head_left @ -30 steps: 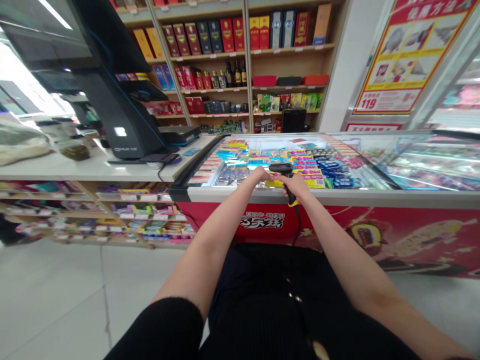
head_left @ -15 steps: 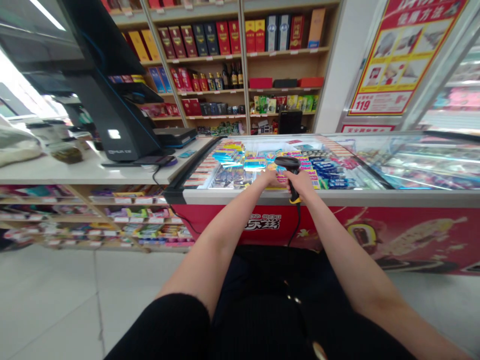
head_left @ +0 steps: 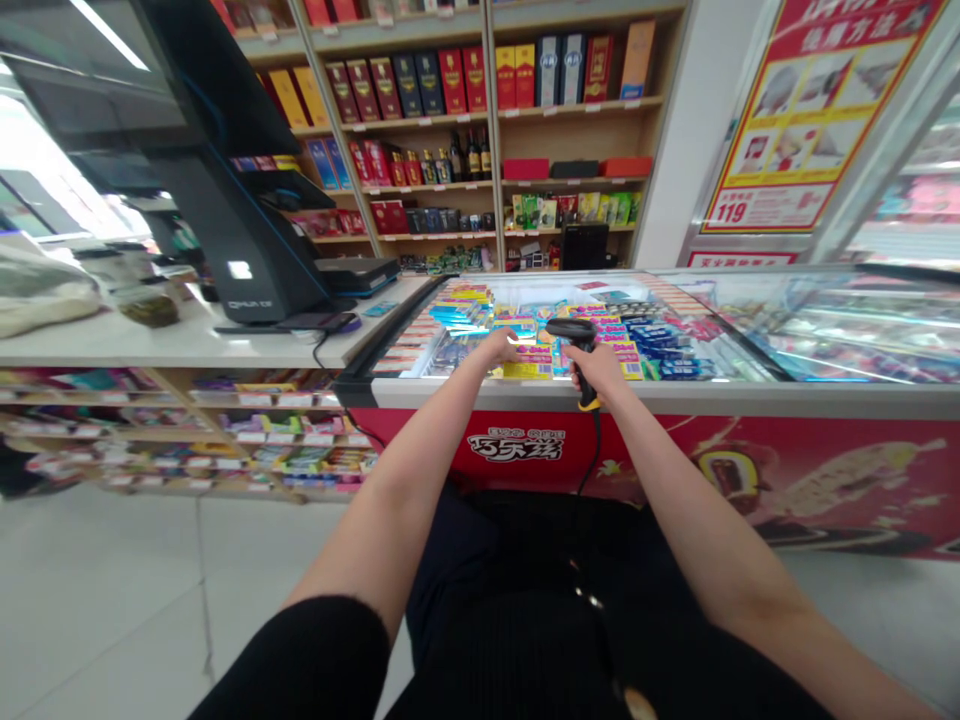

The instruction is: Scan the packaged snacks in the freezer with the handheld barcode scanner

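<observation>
My right hand (head_left: 595, 372) is wrapped round the handle of a black barcode scanner (head_left: 571, 332) with a yellow base and a black cable hanging down. It holds the scanner over the front of a glass-topped chest freezer (head_left: 675, 398). My left hand (head_left: 498, 347) reaches over the freezer's front edge and rests on the colourful packets (head_left: 525, 362) under the scanner head. Its fingers curl onto the packets; whether it grips one is unclear.
A white counter (head_left: 180, 345) at left carries a black checkout terminal (head_left: 232, 230) and a cable. Shelves of small goods sit under the counter. Wooden shelves (head_left: 480, 130) of boxes and bottles line the back wall. A red poster (head_left: 795, 110) hangs at right.
My left hand has slid a little to the left along the packets. The scanner stays in my right hand at almost the same spot, and the view has shifted slightly.
</observation>
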Demonstrator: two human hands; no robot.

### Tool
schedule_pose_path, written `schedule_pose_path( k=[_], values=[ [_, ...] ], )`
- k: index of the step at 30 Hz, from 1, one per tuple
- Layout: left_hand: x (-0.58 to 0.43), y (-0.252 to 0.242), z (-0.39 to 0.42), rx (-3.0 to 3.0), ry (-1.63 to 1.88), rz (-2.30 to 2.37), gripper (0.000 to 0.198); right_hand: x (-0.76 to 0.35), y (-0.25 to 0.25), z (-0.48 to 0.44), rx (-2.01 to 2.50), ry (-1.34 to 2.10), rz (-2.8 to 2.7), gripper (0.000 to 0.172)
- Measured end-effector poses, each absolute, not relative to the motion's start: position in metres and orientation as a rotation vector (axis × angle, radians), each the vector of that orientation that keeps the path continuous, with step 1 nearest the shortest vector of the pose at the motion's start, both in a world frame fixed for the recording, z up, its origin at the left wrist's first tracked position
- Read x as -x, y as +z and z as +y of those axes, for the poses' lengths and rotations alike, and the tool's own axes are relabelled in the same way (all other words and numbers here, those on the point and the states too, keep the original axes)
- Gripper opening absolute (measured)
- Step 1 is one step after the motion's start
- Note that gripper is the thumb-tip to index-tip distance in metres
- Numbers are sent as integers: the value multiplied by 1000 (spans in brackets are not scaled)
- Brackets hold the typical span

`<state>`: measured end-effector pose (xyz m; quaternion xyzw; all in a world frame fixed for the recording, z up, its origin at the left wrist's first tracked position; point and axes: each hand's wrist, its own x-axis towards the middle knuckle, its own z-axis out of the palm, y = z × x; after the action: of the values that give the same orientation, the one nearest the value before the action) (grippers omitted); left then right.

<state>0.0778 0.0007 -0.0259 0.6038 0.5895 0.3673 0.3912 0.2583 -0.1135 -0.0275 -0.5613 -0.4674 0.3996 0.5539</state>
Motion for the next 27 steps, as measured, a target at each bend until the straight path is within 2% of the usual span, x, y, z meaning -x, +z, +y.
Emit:
schedule_pose_path(
  k=[3,6,15,27],
  values=[
    [-70,-28,-1,-1313,849,1488,43,-257,-29,-112,1332,954,-1122,18],
    [-63,-24,1,-1177,990,1388,36,-255,-28,-113,1345,960,-1139,18],
    [-55,0,5,-1147,1334,1268,27,-249,-19,-120,1367,934,-1215,19],
    [-49,-4,12,-1147,1426,1307,25,-250,-17,-124,1445,909,-1245,24]
  ],
)
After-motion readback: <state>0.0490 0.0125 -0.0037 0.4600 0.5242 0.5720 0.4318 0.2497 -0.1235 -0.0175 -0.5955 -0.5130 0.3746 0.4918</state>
